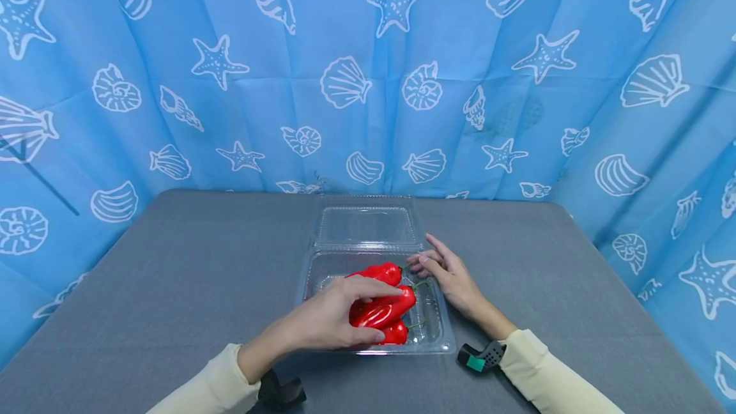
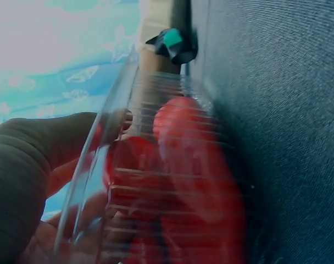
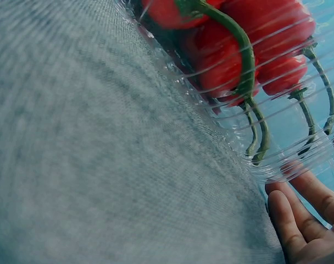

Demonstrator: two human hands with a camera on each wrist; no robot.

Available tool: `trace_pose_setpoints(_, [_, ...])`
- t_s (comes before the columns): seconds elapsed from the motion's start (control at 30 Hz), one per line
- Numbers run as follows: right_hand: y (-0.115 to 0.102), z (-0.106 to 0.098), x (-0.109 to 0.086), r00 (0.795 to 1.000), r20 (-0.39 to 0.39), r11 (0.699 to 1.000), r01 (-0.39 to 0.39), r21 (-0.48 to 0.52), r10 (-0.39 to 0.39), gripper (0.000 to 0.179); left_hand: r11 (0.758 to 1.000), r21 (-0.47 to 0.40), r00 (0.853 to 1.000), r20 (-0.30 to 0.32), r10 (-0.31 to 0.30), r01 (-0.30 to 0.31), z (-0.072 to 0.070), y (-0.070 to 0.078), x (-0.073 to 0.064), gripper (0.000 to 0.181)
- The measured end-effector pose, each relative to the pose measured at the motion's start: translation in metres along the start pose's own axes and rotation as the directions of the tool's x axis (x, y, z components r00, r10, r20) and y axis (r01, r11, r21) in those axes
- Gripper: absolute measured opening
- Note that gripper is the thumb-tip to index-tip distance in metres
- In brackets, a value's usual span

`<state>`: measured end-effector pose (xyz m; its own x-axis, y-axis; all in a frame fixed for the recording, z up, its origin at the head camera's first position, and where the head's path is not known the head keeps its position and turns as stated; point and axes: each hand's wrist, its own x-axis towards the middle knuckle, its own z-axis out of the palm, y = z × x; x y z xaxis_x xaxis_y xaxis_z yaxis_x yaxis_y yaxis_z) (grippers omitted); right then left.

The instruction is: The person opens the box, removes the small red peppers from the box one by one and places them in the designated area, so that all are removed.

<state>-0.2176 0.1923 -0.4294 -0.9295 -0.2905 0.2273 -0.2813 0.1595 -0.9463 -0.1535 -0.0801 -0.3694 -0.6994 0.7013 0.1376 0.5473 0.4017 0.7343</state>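
Note:
A clear plastic clamshell box (image 1: 437,331) holds several glossy red peppers with green stems. My left hand (image 1: 330,315) reaches over the near left rim and grips a red pepper (image 1: 388,312) lying on top, thumb on the near side and fingers across it. Another red pepper (image 1: 386,272) lies behind it, and a third red pepper (image 1: 395,333) shows in front near my thumb. My right hand (image 1: 455,278) is at the box's right edge, fingers loosely extended near the stems. In the right wrist view its fingers (image 3: 312,195) are close against the box's end.
The hinged lid (image 1: 368,225) lies folded back behind the box on the grey cloth-covered table (image 1: 218,260). A blue curtain (image 1: 368,126) with white shells and starfish stands behind. Black wrist cameras (image 1: 483,358) sit at both cuffs.

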Motion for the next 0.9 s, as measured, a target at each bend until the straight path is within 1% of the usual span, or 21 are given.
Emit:
trace_pose_setpoints(0.1, [0.0,0.0,0.0001,1.0,0.0,1.0,-0.002,-0.002,0.002,0.06,0.999,0.027,1.0,-0.007,0.02,-0.02,0.0023,-0.0008,0.0,0.069])
trace_pose_setpoints(0.23, [-0.0004,0.0,0.0001,1.0,-0.002,1.0,-0.007,-0.001,0.007,0.06,0.999,0.02,1.0,-0.006,0.029,-0.028,0.0047,-0.0018,0.0011,0.069])
trace_pose_setpoints(0.4, [0.0001,-0.0002,0.0001,1.0,-0.001,1.0,-0.017,-0.005,0.017,0.06,1.0,0.013,1.0,-0.008,0.003,-0.002,0.0065,-0.0017,0.0016,0.062])
trace_pose_setpoints(0.57, [0.0001,0.0001,0.0,1.0,0.0,1.0,-0.02,-0.005,0.02,0.06,0.999,-0.002,0.998,-0.054,-0.038,0.038,0.0056,-0.0014,0.001,0.058])
trace_pose_setpoints(0.7, [0.0002,0.0002,0.0001,1.0,0.003,1.0,-0.022,-0.008,0.023,0.06,0.999,-0.022,0.994,-0.097,-0.051,0.049,0.0038,-0.0017,0.0014,0.055])
trace_pose_setpoints(0.9, [-0.0007,0.0001,0.0,1.0,-0.002,1.0,-0.019,-0.009,0.019,0.06,0.993,-0.096,0.986,-0.145,-0.081,0.068,-0.0035,0.0014,0.0016,0.049])
